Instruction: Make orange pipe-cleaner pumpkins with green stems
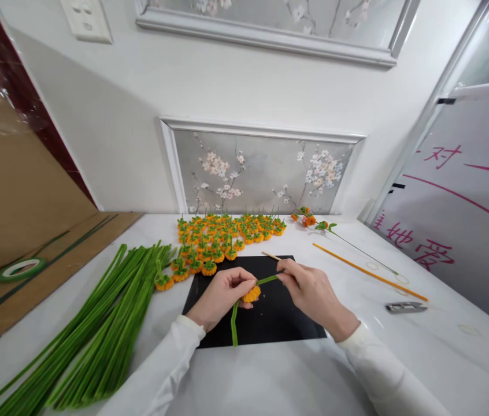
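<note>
My left hand [222,294] pinches a small orange pipe-cleaner pumpkin [252,294] above a black mat [279,318]. A green pipe cleaner [234,320] runs through the pumpkin and bends down toward me. Its other end leads right into my right hand [309,289], whose fingers are pinched shut on it. A thin wooden stick [271,255] pokes out past my right fingertips.
A big bundle of green pipe cleaners [101,329] lies left. Several finished orange pumpkins [222,234] crowd the back by the wall. An orange pipe cleaner [368,271], a stemmed flower sprig [314,221], small snips [404,307] and green tape [21,269] lie around.
</note>
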Motion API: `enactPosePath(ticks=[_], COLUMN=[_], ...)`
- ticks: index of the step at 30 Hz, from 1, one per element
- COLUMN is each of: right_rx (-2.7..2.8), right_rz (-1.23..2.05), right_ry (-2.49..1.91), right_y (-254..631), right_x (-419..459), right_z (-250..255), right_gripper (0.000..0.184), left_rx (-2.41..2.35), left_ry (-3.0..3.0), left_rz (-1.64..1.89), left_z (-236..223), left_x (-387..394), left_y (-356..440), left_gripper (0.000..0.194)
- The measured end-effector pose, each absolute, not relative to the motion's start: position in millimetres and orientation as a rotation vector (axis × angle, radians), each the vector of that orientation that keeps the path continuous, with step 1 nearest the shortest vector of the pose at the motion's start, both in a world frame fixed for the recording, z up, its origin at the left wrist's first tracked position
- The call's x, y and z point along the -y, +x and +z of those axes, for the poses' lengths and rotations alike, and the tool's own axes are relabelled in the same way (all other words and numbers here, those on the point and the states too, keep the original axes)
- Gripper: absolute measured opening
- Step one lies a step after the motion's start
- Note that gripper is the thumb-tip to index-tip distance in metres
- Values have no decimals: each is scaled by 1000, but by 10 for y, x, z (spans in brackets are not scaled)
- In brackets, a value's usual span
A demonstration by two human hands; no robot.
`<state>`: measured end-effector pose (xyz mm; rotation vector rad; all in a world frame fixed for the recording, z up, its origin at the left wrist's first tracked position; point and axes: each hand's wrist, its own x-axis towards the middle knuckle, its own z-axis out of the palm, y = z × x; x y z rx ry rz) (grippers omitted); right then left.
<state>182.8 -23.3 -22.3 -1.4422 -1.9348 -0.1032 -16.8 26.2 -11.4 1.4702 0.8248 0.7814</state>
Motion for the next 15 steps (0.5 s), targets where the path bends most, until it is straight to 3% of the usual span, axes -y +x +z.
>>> enactPosePath(ticks=[5, 15], right_rx=[1912, 2033], right_rz=[-63, 9], right_ry=[-1436, -1313], right_y=[1885, 1644], right_x=[211, 224], right_z=[-240, -295], right_gripper=[14, 12], left_rx=[-784, -771], left_ry=[1372, 1755], left_rz=[813, 794], left_z=[-97, -145], left_x=[-283, -252], left_y=[-194, -121], left_gripper=[31, 13])
